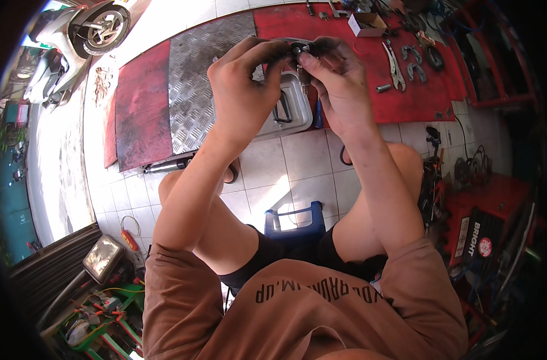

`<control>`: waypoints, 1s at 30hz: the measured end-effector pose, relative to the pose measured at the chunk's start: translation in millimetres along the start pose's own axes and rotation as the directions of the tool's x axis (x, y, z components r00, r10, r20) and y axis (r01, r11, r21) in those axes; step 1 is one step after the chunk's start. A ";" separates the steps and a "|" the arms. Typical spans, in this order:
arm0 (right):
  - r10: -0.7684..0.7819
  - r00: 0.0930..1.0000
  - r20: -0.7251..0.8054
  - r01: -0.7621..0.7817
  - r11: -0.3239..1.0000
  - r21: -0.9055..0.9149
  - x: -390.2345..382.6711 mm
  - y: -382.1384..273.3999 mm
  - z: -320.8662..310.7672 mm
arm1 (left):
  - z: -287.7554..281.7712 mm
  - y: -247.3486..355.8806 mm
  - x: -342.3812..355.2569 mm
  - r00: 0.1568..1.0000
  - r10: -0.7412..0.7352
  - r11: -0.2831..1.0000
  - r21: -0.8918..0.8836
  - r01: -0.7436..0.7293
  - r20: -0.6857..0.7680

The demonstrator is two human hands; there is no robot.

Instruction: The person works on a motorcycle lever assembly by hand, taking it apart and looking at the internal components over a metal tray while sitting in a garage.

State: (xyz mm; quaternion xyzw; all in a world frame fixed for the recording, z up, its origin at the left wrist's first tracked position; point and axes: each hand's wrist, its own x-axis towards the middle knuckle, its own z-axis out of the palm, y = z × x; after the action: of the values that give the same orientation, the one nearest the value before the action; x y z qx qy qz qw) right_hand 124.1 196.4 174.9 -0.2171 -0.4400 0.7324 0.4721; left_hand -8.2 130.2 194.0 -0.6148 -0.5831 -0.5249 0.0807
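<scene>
Both hands are raised together over the near side of the red and metal work surface [192, 90]. Between their fingertips is a small dark mechanical part [302, 48] with a shiny metal spot; its exact kind I cannot make out. My left hand [246, 78] pinches it from the left, fingers curled over. From the other side my right hand [344, 81] grips it, thumb pressed on its front. A short metal cylinder [304, 78] hangs just below the part, partly hidden by the right fingers. Underneath stands a shallow pale tray [297, 125] holding a black-edged piece [279, 111].
Right of the tray lies a blue-handled screwdriver [318, 114]. Farther right are locking pliers [395, 66], curved grey brake shoes [415, 72] and a small open box [368, 25]. A blue stool [294, 221] is between my legs. A motorbike [69, 48] stands far left.
</scene>
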 end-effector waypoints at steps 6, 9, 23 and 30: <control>0.042 0.998 -0.046 -0.044 0.999 -0.032 2.2 1.9 -4.6 | -1.2 2.3 1.0 0.995 -0.018 0.999 0.028 0.015 0.098; 0.055 0.997 -0.057 -0.054 0.998 0.014 1.1 4.2 -3.8 | 1.2 1.6 0.6 0.998 -0.005 1.000 0.000 0.005 0.069; 0.094 0.993 -0.069 -0.096 0.995 -0.032 2.4 8.8 -8.9 | -1.1 0.7 -1.0 0.991 -0.032 0.999 0.003 0.032 0.127; 0.115 0.992 -0.042 -0.115 0.993 0.013 4.6 11.9 -9.4 | -6.1 -7.4 -1.3 0.986 0.036 0.999 0.033 -0.042 0.160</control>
State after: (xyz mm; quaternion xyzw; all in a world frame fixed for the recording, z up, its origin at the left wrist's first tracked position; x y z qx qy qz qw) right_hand 122.9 202.7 160.4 -0.2551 -0.4128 0.7560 0.4393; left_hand -17.2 127.3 191.9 -0.6645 -0.5849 -0.4617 0.0555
